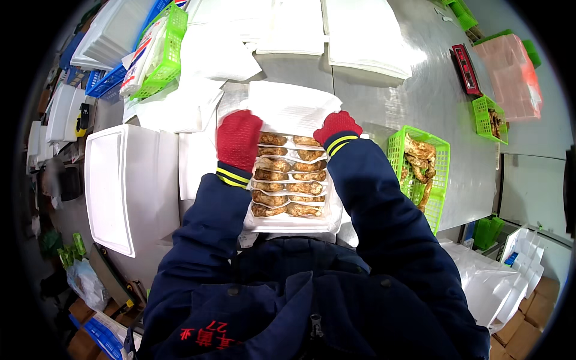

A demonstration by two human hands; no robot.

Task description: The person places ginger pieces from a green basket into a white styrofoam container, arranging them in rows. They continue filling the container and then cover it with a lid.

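Observation:
Before me stands a white foam box (292,224) with rows of brown-and-cream mushrooms (307,187) in two columns, white sheet strips between the rows. A white paper sheet (294,101) rises at the box's far end. My left hand (239,137), in a red knitted glove, is closed on the sheet's left edge. My right hand (338,127), gloved alike, grips its right edge, with the fingertips partly hidden. To the right, a green plastic basket (443,180) holds larger loose mushrooms (420,157).
An open white foam box (130,189) lies on its side at left. Stacks of white sheets (364,36) lie on the far part of the steel table (468,180). A green basket with packets (173,49) stands at upper left, a red scale (465,69) at upper right.

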